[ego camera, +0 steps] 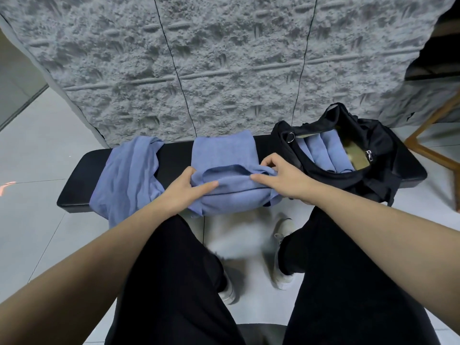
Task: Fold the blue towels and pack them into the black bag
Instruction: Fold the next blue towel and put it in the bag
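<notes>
Hands [189,186] [276,176] pinch half-folded blue towel [224,155].

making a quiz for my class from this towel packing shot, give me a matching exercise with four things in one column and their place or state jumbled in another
Things:
1. black bag
2. towel in the hands
3. loose towel
4. folded towels

Places or states:
A. crumpled, draped over the bench's left part
B. open, on the bench's right end
C. side by side inside the bag
D. mid-bench, held at its near part by left hand and right hand

Pairs: 1-B, 2-D, 3-A, 4-C
</notes>
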Tool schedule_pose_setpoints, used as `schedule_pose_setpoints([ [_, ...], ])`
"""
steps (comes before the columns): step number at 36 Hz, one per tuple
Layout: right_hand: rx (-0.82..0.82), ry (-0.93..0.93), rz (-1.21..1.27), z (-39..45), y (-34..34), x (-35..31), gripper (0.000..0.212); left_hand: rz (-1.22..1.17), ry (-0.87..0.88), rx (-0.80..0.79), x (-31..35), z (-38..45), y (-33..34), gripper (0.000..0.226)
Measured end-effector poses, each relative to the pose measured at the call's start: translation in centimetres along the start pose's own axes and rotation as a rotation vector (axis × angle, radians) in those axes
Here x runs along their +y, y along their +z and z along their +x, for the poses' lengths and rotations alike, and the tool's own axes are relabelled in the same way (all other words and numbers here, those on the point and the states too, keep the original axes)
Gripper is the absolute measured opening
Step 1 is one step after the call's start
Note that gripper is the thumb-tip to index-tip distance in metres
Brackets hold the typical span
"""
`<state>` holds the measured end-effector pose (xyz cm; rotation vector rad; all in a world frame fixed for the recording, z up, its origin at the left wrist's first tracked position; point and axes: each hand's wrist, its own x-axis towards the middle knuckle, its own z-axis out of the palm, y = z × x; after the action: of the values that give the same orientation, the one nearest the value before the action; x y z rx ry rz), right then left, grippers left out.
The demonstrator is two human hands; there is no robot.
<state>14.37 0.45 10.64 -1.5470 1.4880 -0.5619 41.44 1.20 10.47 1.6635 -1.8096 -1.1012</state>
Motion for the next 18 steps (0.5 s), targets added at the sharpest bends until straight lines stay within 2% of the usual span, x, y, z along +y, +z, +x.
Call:
schedule_pose_setpoints([
  [3,0.036,0.029,0.125,1.0,0.2,0.1,0.033,0.008,-0.035,0.014,-0.2,1.0,-0.3,0.043],
  [6,0.061,0.039,0.105,2.2,0.2,0.2,0.02,0.026,-0.022,0.113,-0.2,2.1,-0.4,0.029],
  [8,0.083,0.044,0.095,3.0,0.2,0.3,0.02,0.022,-0.055,0.197,-0.1,2.8,-0.4,0.025],
  [14,0.198,0.102,0.155,6.1,0.5,0.3,0.013,-0.127,-0.125,0.223,-0.1,5.5,-0.5,0.023],
  [18,0.29,0.149,0.186,8.7,0.5,0.4,0.014,-0.217,-0.116,0.314,-0.6,7.9,-0.7,0.015],
])
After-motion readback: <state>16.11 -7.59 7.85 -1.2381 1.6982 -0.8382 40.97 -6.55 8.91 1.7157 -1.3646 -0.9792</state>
